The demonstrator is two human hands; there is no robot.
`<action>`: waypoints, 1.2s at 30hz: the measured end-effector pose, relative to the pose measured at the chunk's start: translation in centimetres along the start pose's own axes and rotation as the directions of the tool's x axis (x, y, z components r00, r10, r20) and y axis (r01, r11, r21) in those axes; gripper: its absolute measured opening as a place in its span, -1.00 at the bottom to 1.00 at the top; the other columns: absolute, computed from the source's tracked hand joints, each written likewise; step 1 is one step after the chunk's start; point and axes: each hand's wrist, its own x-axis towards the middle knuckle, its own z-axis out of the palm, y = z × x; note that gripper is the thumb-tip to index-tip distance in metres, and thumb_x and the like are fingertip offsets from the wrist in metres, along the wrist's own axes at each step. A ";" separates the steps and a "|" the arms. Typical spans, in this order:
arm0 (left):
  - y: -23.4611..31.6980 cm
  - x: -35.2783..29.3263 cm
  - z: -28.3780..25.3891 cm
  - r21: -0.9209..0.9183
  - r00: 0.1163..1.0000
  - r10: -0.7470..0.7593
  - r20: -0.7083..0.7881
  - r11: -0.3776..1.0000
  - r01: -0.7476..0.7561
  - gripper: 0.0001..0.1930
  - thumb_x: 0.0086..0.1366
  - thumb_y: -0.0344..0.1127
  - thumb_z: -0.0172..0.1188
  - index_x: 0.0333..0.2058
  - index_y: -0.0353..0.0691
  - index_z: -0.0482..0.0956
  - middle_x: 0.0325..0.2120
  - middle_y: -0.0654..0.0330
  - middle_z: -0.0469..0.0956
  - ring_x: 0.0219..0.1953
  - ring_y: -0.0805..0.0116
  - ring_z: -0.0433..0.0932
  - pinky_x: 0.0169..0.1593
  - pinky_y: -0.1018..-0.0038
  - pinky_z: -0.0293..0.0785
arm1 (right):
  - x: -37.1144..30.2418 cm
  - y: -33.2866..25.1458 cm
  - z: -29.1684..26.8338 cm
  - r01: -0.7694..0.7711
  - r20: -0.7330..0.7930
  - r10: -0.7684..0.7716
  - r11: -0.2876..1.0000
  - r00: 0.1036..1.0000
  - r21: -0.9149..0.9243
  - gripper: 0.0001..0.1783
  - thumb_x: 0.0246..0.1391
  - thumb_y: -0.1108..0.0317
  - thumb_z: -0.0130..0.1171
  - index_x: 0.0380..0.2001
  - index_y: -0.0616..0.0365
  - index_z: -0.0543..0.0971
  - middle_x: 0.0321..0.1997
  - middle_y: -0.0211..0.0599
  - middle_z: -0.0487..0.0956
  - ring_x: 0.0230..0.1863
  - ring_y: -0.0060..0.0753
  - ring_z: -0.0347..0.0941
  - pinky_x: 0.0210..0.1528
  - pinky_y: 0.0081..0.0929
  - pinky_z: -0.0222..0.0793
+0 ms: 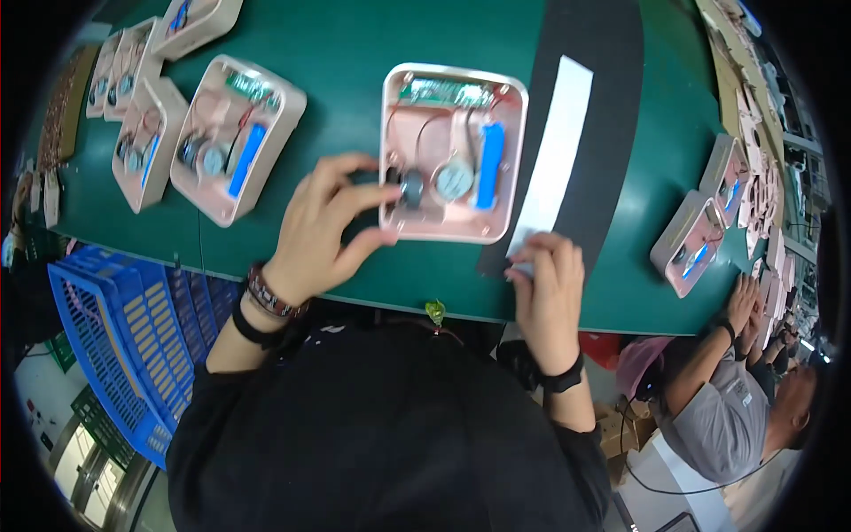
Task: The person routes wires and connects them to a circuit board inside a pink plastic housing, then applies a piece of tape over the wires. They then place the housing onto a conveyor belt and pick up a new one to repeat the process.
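A pale pink plastic housing (455, 229) lies open side up on the green table in front of me. Inside it are a green circuit board (448, 92), a blue bar-shaped part (488, 167), a silver round part (454, 180), a dark round part (411, 189) and thin wires. My left hand (326, 222) is at the housing's left side, fingers apart, one fingertip over the rim by the dark part and the thumb near the front corner. To the right, my right hand (548, 277) pinches the near end of a long white strip (560, 142), which lies on a black mat (612, 133).
Several similar pink housings (238, 142) stand at the left, with two more (690, 244) at the right. A blue plastic crate (133, 346) is below the table's left edge. At the right, a co-worker in a grey shirt (722, 426) sits with hands by stacked pink parts (761, 195).
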 end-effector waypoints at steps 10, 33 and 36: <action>0.3 -0.3 0.2 0.052 0.999 0.005 -0.037 0.999 -0.003 -0.63 0.17 -0.19 0.32 -0.03 -0.05 0.56 -0.18 0.15 0.38 -0.29 0.22 0.47 -0.22 0.36 0.44 | -0.4 4.1 -0.5 -0.147 0.096 0.112 0.820 0.989 0.554 -0.78 0.00 0.61 0.20 -0.33 0.18 0.39 -0.10 -0.21 0.40 0.04 -0.19 0.39 0.17 -0.23 0.24; 1.3 8.9 -1.5 0.343 0.975 0.153 -0.160 0.935 -0.090 -0.86 0.08 -0.39 0.29 -0.35 -0.20 0.56 -0.32 0.14 0.42 -0.28 0.13 0.51 -0.29 0.29 0.48 | 13.8 -2.4 -0.6 0.670 -0.105 -0.678 0.735 0.728 -0.103 -0.29 -0.09 0.44 0.28 0.22 -0.02 0.39 -0.20 -0.34 0.52 -0.21 -0.25 0.42 -0.08 -0.32 0.29; 1.7 9.0 -1.9 0.108 0.994 0.022 -0.109 0.994 -0.011 -0.87 0.10 -0.43 0.26 -0.34 -0.22 0.54 -0.32 0.11 0.43 -0.30 0.11 0.51 -0.29 0.29 0.46 | 13.8 -3.0 -0.9 0.714 -0.073 -0.722 0.692 0.688 -0.109 -0.30 -0.09 0.40 0.28 0.21 -0.04 0.40 -0.21 -0.37 0.52 -0.23 -0.24 0.41 -0.10 -0.30 0.27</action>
